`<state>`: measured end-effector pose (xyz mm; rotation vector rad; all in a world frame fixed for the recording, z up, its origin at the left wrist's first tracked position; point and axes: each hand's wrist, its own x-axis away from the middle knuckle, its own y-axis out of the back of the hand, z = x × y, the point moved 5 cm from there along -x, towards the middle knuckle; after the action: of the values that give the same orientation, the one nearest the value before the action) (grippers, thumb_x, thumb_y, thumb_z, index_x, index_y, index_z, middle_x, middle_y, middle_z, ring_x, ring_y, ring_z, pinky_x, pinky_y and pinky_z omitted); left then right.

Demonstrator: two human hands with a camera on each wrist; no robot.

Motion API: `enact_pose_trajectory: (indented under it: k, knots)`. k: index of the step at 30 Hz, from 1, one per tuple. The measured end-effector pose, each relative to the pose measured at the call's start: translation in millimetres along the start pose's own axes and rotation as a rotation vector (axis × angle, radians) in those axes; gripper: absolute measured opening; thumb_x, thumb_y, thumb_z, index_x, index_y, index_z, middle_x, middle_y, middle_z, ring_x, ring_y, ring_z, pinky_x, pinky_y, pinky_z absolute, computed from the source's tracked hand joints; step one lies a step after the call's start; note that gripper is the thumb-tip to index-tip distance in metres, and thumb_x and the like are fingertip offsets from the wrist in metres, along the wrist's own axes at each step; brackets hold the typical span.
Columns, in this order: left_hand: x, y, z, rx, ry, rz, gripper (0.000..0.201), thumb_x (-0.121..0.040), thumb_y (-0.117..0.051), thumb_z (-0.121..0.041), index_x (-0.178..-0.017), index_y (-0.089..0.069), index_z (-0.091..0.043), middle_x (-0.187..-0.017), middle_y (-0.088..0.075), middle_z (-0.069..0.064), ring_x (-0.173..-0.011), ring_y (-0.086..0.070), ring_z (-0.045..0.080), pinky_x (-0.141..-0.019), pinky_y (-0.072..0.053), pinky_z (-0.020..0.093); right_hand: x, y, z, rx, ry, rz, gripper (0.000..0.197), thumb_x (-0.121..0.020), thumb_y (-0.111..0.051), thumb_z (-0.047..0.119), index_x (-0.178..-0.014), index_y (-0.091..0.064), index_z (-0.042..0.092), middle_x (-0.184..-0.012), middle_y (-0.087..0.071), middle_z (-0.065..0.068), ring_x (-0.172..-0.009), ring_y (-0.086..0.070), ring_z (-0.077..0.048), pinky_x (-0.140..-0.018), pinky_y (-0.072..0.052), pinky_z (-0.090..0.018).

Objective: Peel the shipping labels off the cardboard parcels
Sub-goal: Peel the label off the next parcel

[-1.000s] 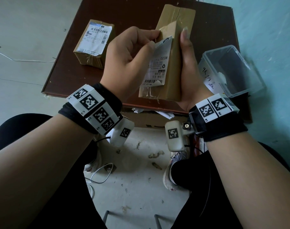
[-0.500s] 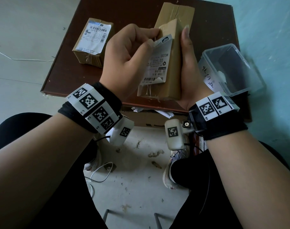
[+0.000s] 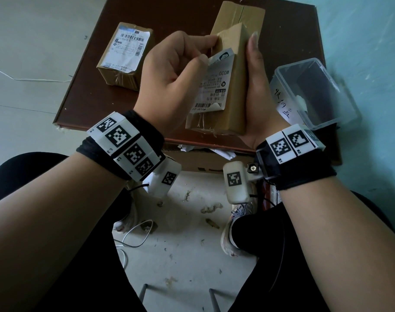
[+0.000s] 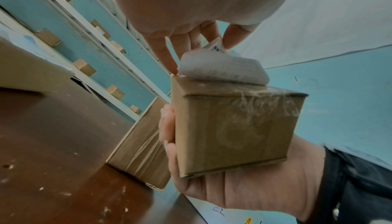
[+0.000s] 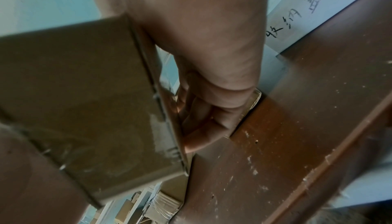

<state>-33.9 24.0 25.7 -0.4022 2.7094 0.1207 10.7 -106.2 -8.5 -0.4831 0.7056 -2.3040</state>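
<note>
**One label half off, at least one more parcel to go**

Watching the feed here. The shipping label on the held parcel is partly up: its far corner is curled away from the cardboard, and from the left wrist view it bows off the face in a loose arch. The near end with the barcode looks stuck down, so I'd call this one roughly mid-peel, not finished.

The left hand has thumb and fingers pinched on that lifted corner. The right hand is wrapped around the parcel's right side and underside, holding it up off the tabletop, tilted toward the camera.

What's left: a second parcel sits on the far left of the tabletop with its label fully on, untouched as far as I can see. A third box lies far behind the held one; I can't tell if it carries a label.

On the right edge of the tabletop there's a clear plastic bin with a handwritten tag. I can't make out what's inside.

The tabletop is dark brown, scuffed and speckled with pale flecks. The floor below is pale grey with scraps and a white cable; the walls are light blue, and the left wrist view shows shelving with small boxes.
</note>
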Motion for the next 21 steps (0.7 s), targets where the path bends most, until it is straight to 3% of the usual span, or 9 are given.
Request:
enact_pose_trajectory:
  k: [3,11,14,17,19,21]
  knots:
    - [-0.6,-0.3,-1.3,0.004,0.005,0.003,0.014,-0.095,-0.052,0.000,-0.089,-0.057,-0.012,-0.125,-0.072,0.016,-0.119,-0.070,0.019,-0.086,-0.058,0.027,0.6,-0.7,0.3,0.007,-0.008,-0.026,0.084,-0.114,-0.013,0.067,-0.160,-0.046,0.004,-0.149,-0.064,-0.027,-0.136,-0.065,-0.040,-0.114,-0.054,-0.055]
    - [0.0,1.3,-1.9,-0.029,0.017,-0.012,0.013,-0.093,-0.049,0.004,-0.089,-0.058,-0.003,-0.122,-0.073,0.016,-0.120,-0.070,0.017,-0.085,-0.058,0.026,1.9,-3.4,1.2,0.053,-0.004,-0.079,0.082,-0.115,-0.012,0.065,-0.151,-0.055,0.005,-0.135,-0.073,-0.020,-0.128,-0.070,-0.035,-0.107,-0.058,-0.049]
    - [-0.8,1.7,-3.1,-0.024,0.001,-0.021,0.013,-0.092,-0.049,0.001,-0.089,-0.055,-0.009,-0.120,-0.073,0.016,-0.117,-0.071,0.018,-0.083,-0.059,0.028,3.2,-1.3,2.7,0.098,0.008,-0.112,0.080,-0.116,-0.010,0.063,-0.145,-0.059,0.007,-0.129,-0.077,-0.017,-0.123,-0.074,-0.032,-0.103,-0.060,-0.046]
    - [-2.5,1.2,-5.9,-0.076,-0.065,0.042,0.012,-0.094,-0.055,-0.006,-0.103,-0.048,-0.007,-0.110,-0.070,0.015,-0.097,-0.073,0.021,-0.074,-0.061,0.037,-1.1,3.4,2.5,0.116,0.025,-0.103,0.081,-0.115,-0.011,0.063,-0.149,-0.057,0.005,-0.141,-0.071,-0.021,-0.134,-0.068,-0.037,-0.112,-0.055,-0.053]
    - [-2.3,-0.4,-7.0,-0.176,-0.108,0.068,0.030,-0.097,-0.058,-0.007,-0.122,-0.042,-0.002,-0.113,-0.070,0.017,-0.091,-0.075,0.023,-0.069,-0.062,0.048,-4.3,7.4,0.4,0.126,0.009,-0.089,0.087,-0.113,-0.016,0.068,-0.160,-0.048,0.003,-0.151,-0.063,-0.025,-0.140,-0.062,-0.041,-0.118,-0.050,-0.060]
    - [-2.0,1.0,-8.5,-0.241,-0.108,0.016,0.051,-0.101,-0.060,-0.008,-0.139,-0.027,0.002,-0.122,-0.067,0.015,-0.093,-0.077,0.018,-0.070,-0.065,0.044,-4.0,7.6,0.6,0.139,0.006,-0.078,0.090,-0.112,-0.017,0.070,-0.163,-0.045,0.002,-0.149,-0.063,-0.026,-0.137,-0.064,-0.043,-0.115,-0.052,-0.060]
